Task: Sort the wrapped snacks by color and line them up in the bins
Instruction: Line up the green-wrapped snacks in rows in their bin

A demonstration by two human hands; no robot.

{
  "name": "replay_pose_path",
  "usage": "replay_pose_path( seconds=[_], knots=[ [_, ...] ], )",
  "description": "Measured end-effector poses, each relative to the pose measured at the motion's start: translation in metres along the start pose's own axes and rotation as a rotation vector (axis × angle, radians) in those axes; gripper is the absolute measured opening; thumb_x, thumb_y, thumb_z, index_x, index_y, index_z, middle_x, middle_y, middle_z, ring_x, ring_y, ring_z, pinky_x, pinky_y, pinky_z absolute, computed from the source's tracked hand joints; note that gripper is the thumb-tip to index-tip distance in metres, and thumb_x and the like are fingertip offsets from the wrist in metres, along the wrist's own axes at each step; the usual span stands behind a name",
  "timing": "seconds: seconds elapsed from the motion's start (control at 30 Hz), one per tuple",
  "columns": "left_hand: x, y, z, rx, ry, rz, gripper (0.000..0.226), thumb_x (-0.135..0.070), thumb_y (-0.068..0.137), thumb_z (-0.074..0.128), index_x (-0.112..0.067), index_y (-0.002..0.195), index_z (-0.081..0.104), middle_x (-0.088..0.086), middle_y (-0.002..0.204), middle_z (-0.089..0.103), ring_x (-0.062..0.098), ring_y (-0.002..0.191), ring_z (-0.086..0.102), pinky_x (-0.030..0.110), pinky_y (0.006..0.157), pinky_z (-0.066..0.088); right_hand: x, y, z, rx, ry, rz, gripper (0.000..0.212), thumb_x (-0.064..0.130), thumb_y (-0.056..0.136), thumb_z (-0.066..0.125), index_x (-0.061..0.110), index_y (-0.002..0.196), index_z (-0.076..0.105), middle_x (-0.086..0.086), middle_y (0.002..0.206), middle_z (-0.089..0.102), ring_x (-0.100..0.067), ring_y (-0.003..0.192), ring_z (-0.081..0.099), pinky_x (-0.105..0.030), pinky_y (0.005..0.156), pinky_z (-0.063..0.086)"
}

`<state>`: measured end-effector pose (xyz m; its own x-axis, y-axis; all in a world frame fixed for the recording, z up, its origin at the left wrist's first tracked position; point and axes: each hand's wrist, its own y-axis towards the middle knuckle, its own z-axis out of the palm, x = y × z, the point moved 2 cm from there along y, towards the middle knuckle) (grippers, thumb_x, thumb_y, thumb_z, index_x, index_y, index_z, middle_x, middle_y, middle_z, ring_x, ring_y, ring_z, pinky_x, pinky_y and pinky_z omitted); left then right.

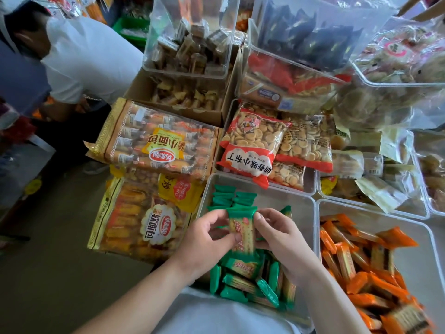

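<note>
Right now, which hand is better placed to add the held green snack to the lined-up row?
Probably the left hand. Both it and the right hand pinch the green snack, but the row lies in the far-left corner of the bin, on the left hand's side.

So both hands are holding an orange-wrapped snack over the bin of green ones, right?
No. The snack in the left hand and right hand is green-wrapped, not orange; the head view shows it. It is over the bin of green ones; the orange snacks lie in the next bin.
</note>
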<state>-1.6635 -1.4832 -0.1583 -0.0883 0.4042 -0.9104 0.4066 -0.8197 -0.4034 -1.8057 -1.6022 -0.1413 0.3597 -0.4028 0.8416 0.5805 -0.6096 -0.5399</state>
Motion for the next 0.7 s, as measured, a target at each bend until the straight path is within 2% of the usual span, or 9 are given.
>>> replay_pose_path(
  seconds=[0.1, 0.2, 0.27, 0.37, 0.43, 0.5, 0.6, 0.63, 0.7],
  knots=[
    [0.001, 0.002, 0.000, 0.012, 0.062, 0.027, 0.039, -0.020, 0.097, 0.074, -0.034, 0.133, 0.068, -0.018, 0.121, 0.074, 0.004, 0.118, 0.067, 0.035, 0.102, 0.057, -0.001, 0.003, 0.003, 0.030, 0.009, 0.003, 0.036, 0.044, 0.105, 0.053, 0.015, 0.120, 0.070, -0.009, 0.106, 0.079, -0.026, 0.100, 0.076, -0.045, 0.088, 0.062],
    [0.003, 0.005, -0.001, 0.001, 0.087, 0.030, 0.044, -0.022, 0.096, 0.075, -0.033, 0.138, 0.066, -0.021, 0.124, 0.072, 0.002, 0.121, 0.065, 0.033, 0.103, 0.056, -0.002, 0.007, 0.003, -0.016, -0.008, -0.011, 0.031, 0.036, 0.102, 0.062, 0.012, 0.119, 0.069, -0.006, 0.103, 0.080, -0.023, 0.097, 0.077, -0.043, 0.087, 0.063],
    [0.003, 0.008, -0.002, -0.023, 0.048, 0.020, 0.043, -0.021, 0.095, 0.076, -0.034, 0.135, 0.066, -0.020, 0.121, 0.074, 0.002, 0.118, 0.067, 0.030, 0.099, 0.058, -0.004, 0.010, 0.001, -0.034, -0.004, -0.014, 0.023, 0.030, 0.101, 0.064, 0.015, 0.119, 0.069, -0.006, 0.104, 0.080, -0.024, 0.099, 0.076, -0.045, 0.090, 0.063],
    [0.005, 0.011, -0.003, -0.041, 0.002, -0.021, 0.051, -0.019, 0.093, 0.079, -0.038, 0.137, 0.061, -0.018, 0.115, 0.075, 0.001, 0.113, 0.068, 0.023, 0.090, 0.059, -0.010, 0.014, -0.003, -0.005, -0.032, -0.012, 0.020, 0.032, 0.101, 0.065, 0.024, 0.118, 0.071, -0.008, 0.107, 0.078, -0.026, 0.106, 0.074, -0.050, 0.093, 0.061],
    [0.005, 0.014, -0.004, -0.031, -0.026, -0.059, 0.054, -0.017, 0.092, 0.079, -0.034, 0.139, 0.061, -0.015, 0.111, 0.076, 0.001, 0.108, 0.069, 0.023, 0.085, 0.060, -0.013, 0.017, -0.004, 0.028, -0.013, 0.016, 0.023, 0.035, 0.101, 0.064, 0.024, 0.121, 0.072, -0.008, 0.110, 0.077, -0.026, 0.108, 0.073, -0.049, 0.093, 0.061],
    [0.005, 0.018, -0.010, -0.092, 0.004, -0.051, 0.052, -0.015, 0.091, 0.079, -0.030, 0.138, 0.062, -0.013, 0.109, 0.076, 0.000, 0.104, 0.069, 0.021, 0.083, 0.060, -0.015, 0.023, -0.010, -0.006, -0.033, 0.034, 0.025, 0.036, 0.102, 0.062, 0.024, 0.122, 0.070, -0.002, 0.109, 0.078, -0.022, 0.104, 0.074, -0.044, 0.093, 0.062],
    [0.008, 0.024, -0.029, -0.231, 0.096, -0.042, 0.047, -0.014, 0.092, 0.078, -0.032, 0.132, 0.061, -0.015, 0.111, 0.072, -0.006, 0.100, 0.066, 0.012, 0.078, 0.056, -0.025, 0.045, -0.029, -0.138, -0.356, 0.042, 0.023, 0.039, 0.104, 0.059, 0.027, 0.120, 0.069, 0.013, 0.106, 0.075, -0.007, 0.099, 0.070, -0.029, 0.091, 0.057],
    [0.009, 0.026, -0.034, -0.243, 0.103, -0.056, 0.048, -0.015, 0.091, 0.078, -0.032, 0.132, 0.060, -0.015, 0.111, 0.072, -0.005, 0.100, 0.066, 0.015, 0.078, 0.058, -0.030, 0.054, -0.033, -0.132, -0.484, 0.061, 0.025, 0.039, 0.104, 0.059, 0.026, 0.122, 0.069, 0.014, 0.110, 0.073, -0.007, 0.102, 0.067, -0.025, 0.089, 0.053],
    [0.015, 0.028, -0.038, -0.231, 0.107, -0.084, 0.049, -0.014, 0.090, 0.079, -0.032, 0.132, 0.061, -0.013, 0.110, 0.073, -0.002, 0.100, 0.068, 0.021, 0.080, 0.061, -0.047, 0.076, -0.035, -0.040, -0.729, 0.098, 0.029, 0.037, 0.104, 0.057, 0.021, 0.125, 0.070, 0.006, 0.117, 0.071, -0.015, 0.106, 0.065, -0.028, 0.089, 0.049]
  ],
)
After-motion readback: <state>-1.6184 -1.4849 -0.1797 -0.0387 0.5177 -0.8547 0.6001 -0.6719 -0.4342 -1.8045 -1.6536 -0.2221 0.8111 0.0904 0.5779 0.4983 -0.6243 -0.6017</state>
